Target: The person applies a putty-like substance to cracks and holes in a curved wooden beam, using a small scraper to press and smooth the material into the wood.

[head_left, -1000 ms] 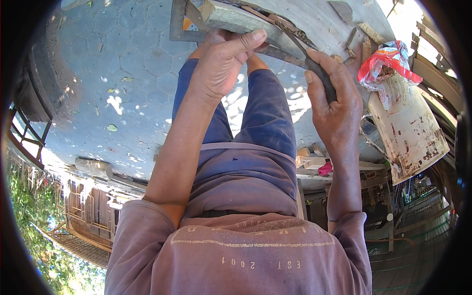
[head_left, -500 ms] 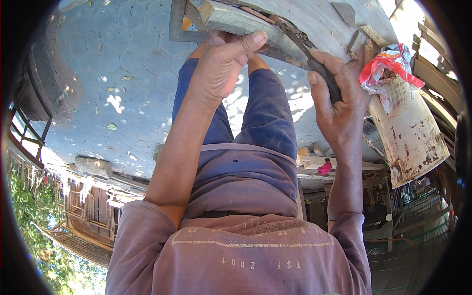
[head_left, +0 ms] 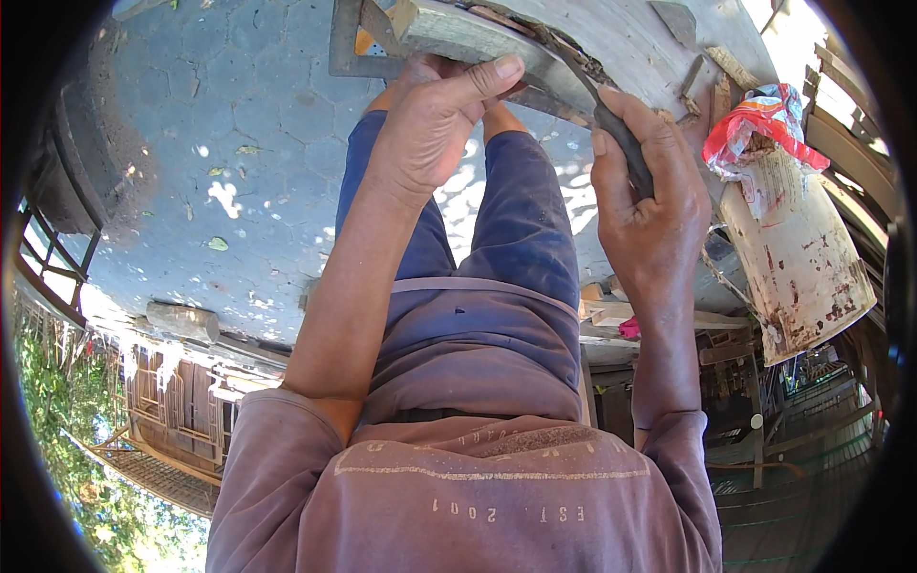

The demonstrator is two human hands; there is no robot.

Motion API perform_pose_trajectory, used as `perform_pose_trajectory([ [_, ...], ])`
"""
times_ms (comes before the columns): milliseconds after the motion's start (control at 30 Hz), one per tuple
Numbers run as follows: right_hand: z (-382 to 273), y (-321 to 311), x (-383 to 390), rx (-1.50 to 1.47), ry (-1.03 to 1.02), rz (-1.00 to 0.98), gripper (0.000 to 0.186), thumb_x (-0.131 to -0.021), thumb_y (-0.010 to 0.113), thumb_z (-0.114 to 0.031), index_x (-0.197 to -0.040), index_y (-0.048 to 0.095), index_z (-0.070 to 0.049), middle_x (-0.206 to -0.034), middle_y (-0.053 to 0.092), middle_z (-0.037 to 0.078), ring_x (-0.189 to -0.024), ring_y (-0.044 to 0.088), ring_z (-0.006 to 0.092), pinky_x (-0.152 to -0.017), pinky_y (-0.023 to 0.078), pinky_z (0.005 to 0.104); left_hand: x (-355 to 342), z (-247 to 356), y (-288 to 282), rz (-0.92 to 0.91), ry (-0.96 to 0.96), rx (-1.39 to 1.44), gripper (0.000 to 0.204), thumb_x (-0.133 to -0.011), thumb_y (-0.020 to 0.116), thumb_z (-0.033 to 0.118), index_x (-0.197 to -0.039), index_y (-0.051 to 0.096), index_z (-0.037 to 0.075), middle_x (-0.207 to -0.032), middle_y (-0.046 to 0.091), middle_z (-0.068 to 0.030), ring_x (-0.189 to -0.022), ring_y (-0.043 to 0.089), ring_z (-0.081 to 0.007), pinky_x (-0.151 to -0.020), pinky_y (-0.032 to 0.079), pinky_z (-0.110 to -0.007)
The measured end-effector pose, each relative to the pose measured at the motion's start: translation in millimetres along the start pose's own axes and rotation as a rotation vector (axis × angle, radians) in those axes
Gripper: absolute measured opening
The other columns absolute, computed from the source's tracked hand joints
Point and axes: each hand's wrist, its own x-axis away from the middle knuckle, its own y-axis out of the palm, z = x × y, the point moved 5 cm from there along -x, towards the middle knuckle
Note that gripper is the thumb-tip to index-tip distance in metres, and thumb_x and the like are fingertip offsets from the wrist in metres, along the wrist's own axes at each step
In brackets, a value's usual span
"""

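- Two bare hands work at a pale wooden block, which spans the top of the view (head_left: pixel 487 43), in front of the person's knees.
- The left hand (head_left: pixel 427 124) is at the block's near side, thumb laid along that edge and fingers curled behind it, closed on the wood; the fingertips are partly hidden.
- The right hand (head_left: pixel 659 196), just beyond the block's right end, is clamped around the handle of a dark tool (head_left: pixel 626 151), thumb and forefinger on opposite sides of it.
- The tool's narrow front part slants up and left along the block's right end.
- A pale board (head_left: pixel 642 62) lies beyond the block.
- Right of the block, well apart, a red and white wrapper (head_left: pixel 764 138) sits on a rust-spotted container (head_left: pixel 802 258).
- A flat grey piece (head_left: pixel 368 67) shows by the block's left end.
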Motion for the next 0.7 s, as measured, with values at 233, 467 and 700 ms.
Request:
perform_pose_trajectory([
  [233,7,5,-12,0.101,-0.098,-0.038,0.035,-0.090,0.076,-0.013,-0.124,0.072,-0.017,-0.089,0.066,0.009,-0.075,0.066,0.0282,-0.065,0.053,0.0404,0,0,0,0.001,-0.011,0.024,0.045,-0.094,0.074,0.010,-0.136,0.058,0.008,-0.128,0.066,-0.0062,-0.124,0.061,-0.0215,-0.107,0.047,-0.049],
  [467,1,16,-2,0.210,-0.044,0.032,0.034,-0.090,0.077,-0.018,-0.124,0.072,-0.018,-0.087,0.064,0.009,-0.074,0.067,0.0305,-0.065,0.054,0.0416,1,1,4,0.022,-0.016,0.024,0.048,-0.095,0.073,0.010,-0.139,0.055,0.008,-0.130,0.065,-0.0066,-0.126,0.060,-0.0224,-0.109,0.046,-0.050],
  [700,17,-11,1,-0.043,-0.003,-0.063,0.031,-0.092,0.073,-0.010,-0.123,0.072,-0.012,-0.097,0.071,0.012,-0.082,0.071,0.0292,-0.073,0.057,0.0382,1,0,-2,0.012,-0.001,0.000,0.047,-0.096,0.071,0.010,-0.140,0.054,0.009,-0.134,0.063,-0.0079,-0.127,0.059,-0.0247,-0.108,0.046,-0.053],
])
